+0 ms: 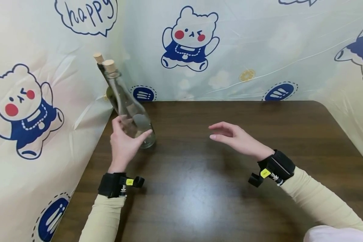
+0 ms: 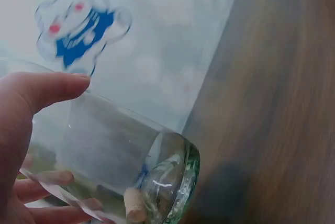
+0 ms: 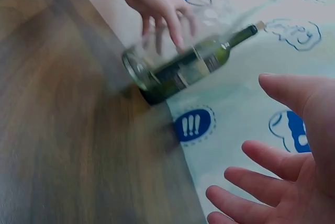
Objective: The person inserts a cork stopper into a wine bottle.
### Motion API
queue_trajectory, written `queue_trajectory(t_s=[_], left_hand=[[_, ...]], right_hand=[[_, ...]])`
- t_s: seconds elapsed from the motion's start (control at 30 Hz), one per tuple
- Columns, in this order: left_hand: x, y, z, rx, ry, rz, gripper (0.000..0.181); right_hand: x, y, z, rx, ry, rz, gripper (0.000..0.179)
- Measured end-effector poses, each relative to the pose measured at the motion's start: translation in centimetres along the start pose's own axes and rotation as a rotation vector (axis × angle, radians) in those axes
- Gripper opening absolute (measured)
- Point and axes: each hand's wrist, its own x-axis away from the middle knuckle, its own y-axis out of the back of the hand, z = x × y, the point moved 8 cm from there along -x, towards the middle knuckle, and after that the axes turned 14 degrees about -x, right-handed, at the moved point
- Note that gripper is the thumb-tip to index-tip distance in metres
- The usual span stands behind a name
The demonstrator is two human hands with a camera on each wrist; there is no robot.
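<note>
A clear glass bottle [image 1: 133,111] with a cork stopper stands at the table's far left, appearing to lean in the head view. My left hand [image 1: 124,144] is around its lower body, thumb along the near right side and fingers on the left. In the left wrist view the fingers [image 2: 57,182] are seen at the bottle's lower edge, and a small cork [image 2: 134,204] shows near its base. Right behind is a dark green wine bottle [image 3: 209,59], corked and labelled, largely hidden by the clear one in the head view. Over the table's middle, my right hand [image 1: 234,136] holds nothing, fingers relaxed and thumb apart.
The dark wooden table [image 1: 193,185] ends at the left just beside the bottles. A pale curtain [image 1: 247,40] printed with cartoon bears rises behind it and along both sides. Each wrist wears a black camera strap [image 1: 111,185].
</note>
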Motion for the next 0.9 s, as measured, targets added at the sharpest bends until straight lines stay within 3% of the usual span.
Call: queue_trajectory(t_s=[0.2, 0.4, 0.7, 0.9], left_hand=[[-0.6, 2.4, 4.5, 0.032, 0.175, -0.034, 0.103], [-1.3, 3.4, 7.4, 0.103, 0.258, -0.012, 0.1], [-1.1, 3.2, 9.0, 0.133, 0.265, -0.025, 0.098], [-1.7, 3.1, 8.5, 0.105, 0.25, 0.071, 0.111]], right_hand=[[0.1, 1.6, -0.7, 0.037, -0.02, -0.042, 0.058], [0.0, 2.1, -1.1, 0.054, -0.028, -0.064, 0.058], [0.3, 2.5, -1.0, 0.063, -0.023, -0.075, 0.057], [0.5, 2.9, -1.4, 0.071, -0.038, -0.089, 0.059]])
